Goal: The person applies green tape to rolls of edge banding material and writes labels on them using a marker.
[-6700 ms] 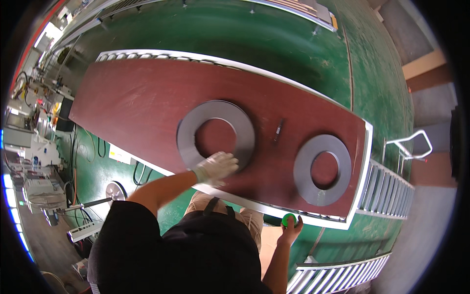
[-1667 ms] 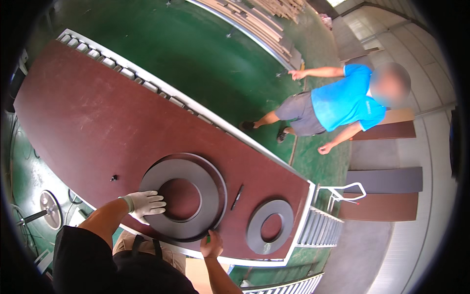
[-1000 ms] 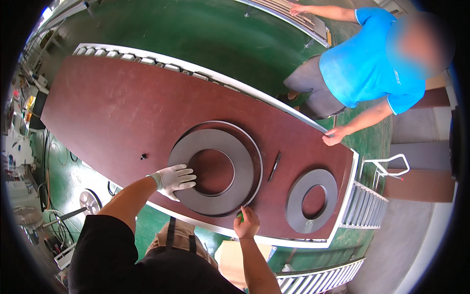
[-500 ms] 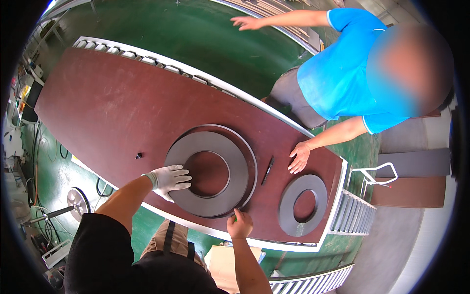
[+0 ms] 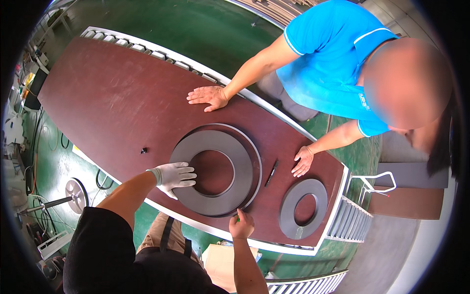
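Observation:
My left hand [image 5: 175,179], in a white glove, lies with its fingers stretched out on the left part of a large flat grey ring [image 5: 240,183]. A thin larger ring edge [image 5: 258,164] shows around the grey ring on its far and right sides. At the ring's near edge, my bare right hand [image 5: 241,225] is closed around something small. Only a bit of green shows in it, so its kind cannot be made out. Both rings rest on a reddish-brown board [image 5: 112,103].
A smaller grey ring [image 5: 289,210] lies to the right, with a black marker [image 5: 271,173] between the rings. A small black piece [image 5: 144,150] sits left. Across the board, a co-worker in a blue shirt [image 5: 323,54] leans over, both hands on it. White-framed rollers [image 5: 149,51] edge the board.
The co-worker has leaned in and brought one hand down from the air onto the board beyond the large ring. My hands stay about where they were on the ring.

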Tool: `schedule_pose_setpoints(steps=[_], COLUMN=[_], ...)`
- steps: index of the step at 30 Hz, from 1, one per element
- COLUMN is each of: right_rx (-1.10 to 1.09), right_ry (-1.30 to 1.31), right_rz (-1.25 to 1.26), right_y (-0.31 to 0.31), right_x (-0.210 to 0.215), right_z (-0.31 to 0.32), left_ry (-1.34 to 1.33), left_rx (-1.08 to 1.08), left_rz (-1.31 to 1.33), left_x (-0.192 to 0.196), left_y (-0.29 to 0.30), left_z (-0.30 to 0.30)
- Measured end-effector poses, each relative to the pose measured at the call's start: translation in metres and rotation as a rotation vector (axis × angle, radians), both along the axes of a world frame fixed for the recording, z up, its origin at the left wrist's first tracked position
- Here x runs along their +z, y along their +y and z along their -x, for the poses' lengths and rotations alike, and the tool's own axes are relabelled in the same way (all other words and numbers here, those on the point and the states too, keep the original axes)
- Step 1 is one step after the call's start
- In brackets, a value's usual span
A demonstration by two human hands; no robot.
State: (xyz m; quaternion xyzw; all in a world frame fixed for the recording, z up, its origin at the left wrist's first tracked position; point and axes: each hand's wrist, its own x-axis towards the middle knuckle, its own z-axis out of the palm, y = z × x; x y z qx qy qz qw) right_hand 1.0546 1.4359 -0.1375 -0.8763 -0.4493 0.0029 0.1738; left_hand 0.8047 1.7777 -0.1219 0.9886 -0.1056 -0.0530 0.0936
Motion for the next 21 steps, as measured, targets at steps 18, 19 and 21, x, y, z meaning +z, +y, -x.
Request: schedule_pose_setpoints(steps=[18,19,21], right_rx=[0.002,-0.007,-0.048], right_ry=[-0.026,-0.047,0.01], right_rz=[0.073,0.095,0.202], right_y=[0.004,0.005,-0.002], right_x=[0.005,0.01,0.006], right_z=[0.002,0.002,0.003], left_ry=[0.012,-0.007,0.016], left_rx=[-0.017,-0.021,-0.03], left_rz=[0.102,0.106,0.113], left_x=[0.002,0.001,-0.001], left_y=[0.006,0.007,0.007], left_z=[0.0,0.0,0.002])
